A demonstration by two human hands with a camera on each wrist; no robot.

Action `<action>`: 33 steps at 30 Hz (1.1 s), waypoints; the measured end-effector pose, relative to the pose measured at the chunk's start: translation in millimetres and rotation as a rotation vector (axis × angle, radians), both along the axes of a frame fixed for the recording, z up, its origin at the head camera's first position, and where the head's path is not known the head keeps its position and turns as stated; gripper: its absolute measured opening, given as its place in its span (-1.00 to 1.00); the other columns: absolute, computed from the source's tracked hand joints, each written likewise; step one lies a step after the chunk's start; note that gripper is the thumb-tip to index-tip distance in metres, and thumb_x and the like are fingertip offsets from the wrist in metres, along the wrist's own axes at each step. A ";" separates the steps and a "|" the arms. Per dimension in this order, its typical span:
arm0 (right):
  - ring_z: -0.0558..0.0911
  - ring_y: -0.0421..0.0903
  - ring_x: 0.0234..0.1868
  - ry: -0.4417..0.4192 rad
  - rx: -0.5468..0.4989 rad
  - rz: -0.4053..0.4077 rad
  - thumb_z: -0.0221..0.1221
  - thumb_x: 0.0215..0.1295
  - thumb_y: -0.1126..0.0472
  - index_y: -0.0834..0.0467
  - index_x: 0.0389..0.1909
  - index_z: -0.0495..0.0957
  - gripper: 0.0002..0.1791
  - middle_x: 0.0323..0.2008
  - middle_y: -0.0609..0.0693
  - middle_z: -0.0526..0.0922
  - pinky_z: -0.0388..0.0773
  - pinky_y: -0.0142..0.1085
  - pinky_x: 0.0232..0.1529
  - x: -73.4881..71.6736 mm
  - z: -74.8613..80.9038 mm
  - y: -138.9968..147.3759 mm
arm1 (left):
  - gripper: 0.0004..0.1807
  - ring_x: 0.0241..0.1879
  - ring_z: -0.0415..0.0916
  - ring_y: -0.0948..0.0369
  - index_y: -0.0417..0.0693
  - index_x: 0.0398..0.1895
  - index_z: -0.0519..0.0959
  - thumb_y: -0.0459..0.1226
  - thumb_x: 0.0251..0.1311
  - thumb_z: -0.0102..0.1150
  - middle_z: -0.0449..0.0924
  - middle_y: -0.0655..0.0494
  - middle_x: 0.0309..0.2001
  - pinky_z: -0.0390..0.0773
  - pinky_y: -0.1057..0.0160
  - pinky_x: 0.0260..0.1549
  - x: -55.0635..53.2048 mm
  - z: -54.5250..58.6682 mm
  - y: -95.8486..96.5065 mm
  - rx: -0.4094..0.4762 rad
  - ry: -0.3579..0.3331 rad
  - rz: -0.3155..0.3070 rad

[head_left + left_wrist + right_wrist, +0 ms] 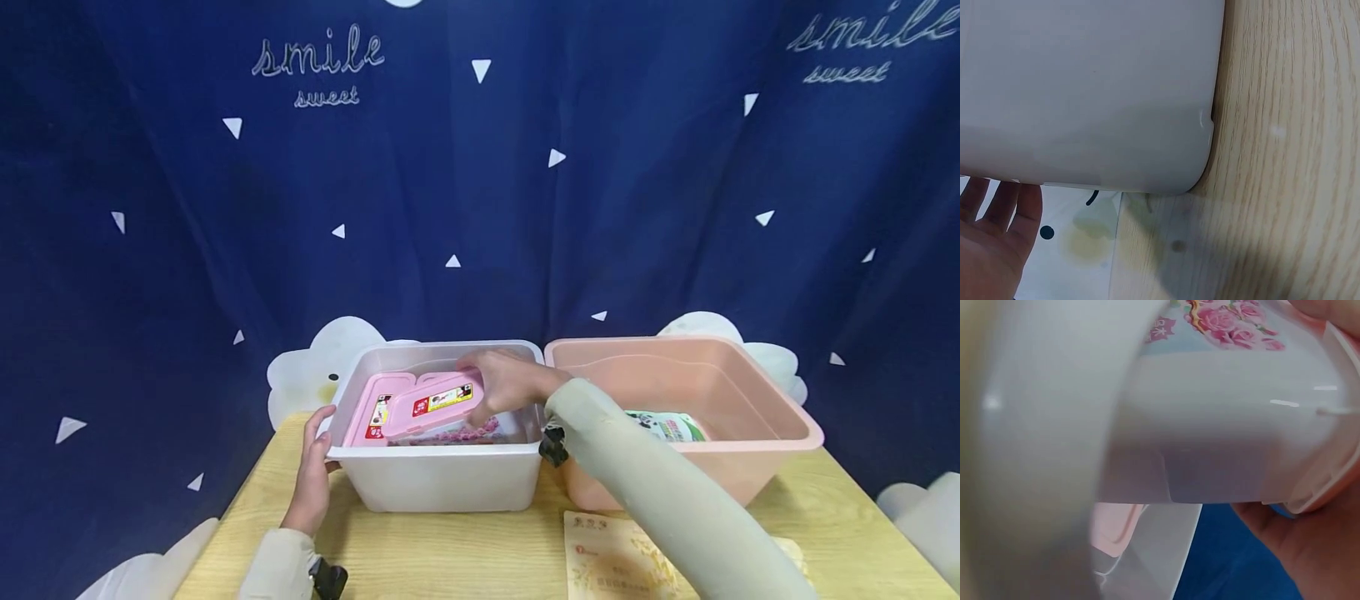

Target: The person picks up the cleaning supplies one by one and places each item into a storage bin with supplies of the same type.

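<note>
My right hand [506, 383] grips a plastic box with a pink lid [438, 406], tilted, at the white bin's opening. A red and yellow label crosses the lid, and roses are printed on the box's pale side [1229, 325]. In the right wrist view, the fingers wrap the box's end and some are hidden. A similar pink-lidded box [360, 421] lies at the left inside the white bin [442, 483]; part of another pink lid shows behind the held box. My left hand [313, 479] holds the bin's left rim, with its fingertips partly hidden in the left wrist view.
A peach bin [750, 467] stands close against the white bin's right side, with a green and white printed packet [667, 427] inside. On the wooden table [450, 558], a beige printed sheet or packet [600, 567] lies partly under my right sleeve. A dark blue curtain [450, 183] hangs behind.
</note>
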State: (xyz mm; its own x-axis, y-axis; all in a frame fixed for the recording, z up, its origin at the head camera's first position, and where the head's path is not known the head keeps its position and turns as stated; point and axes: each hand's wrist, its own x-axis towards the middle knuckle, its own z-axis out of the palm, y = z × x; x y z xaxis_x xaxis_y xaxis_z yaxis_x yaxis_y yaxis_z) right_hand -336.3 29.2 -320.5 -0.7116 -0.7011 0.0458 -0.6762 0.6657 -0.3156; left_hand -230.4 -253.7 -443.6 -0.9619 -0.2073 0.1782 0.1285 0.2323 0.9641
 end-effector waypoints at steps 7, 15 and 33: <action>0.47 -0.22 -0.14 0.005 0.008 0.003 0.39 -0.40 -0.14 0.00 0.16 0.37 -0.08 -0.08 -0.17 0.56 0.40 -0.27 -0.02 1.1 -1.7 3.1 | -0.51 -0.01 0.27 0.31 0.21 0.36 -0.05 -0.09 0.37 -0.62 0.05 0.05 0.31 0.33 0.30 -0.16 -3.3 3.2 3.5 0.030 -0.003 0.004; 0.49 -0.22 -0.14 0.048 0.006 0.026 0.40 -0.40 -0.13 0.05 0.13 0.41 -0.10 -0.07 -0.15 0.57 0.41 -0.31 -0.02 -0.8 -6.3 2.8 | -0.51 0.03 0.23 0.26 0.23 0.36 -0.06 -0.07 0.37 -0.63 0.03 0.04 0.32 0.32 0.30 -0.14 -4.4 2.3 3.3 0.022 -0.010 0.003; 0.47 -0.10 0.11 0.079 0.060 0.008 0.40 -0.39 -0.18 0.04 0.20 0.35 -0.03 0.11 -0.06 0.51 0.35 -0.17 0.15 0.7 -24.0 3.7 | -0.49 0.08 0.20 0.24 0.26 0.37 -0.09 -0.02 0.36 -0.67 0.00 0.03 0.35 0.32 0.29 -0.12 -2.6 1.1 0.1 -0.010 -0.017 0.008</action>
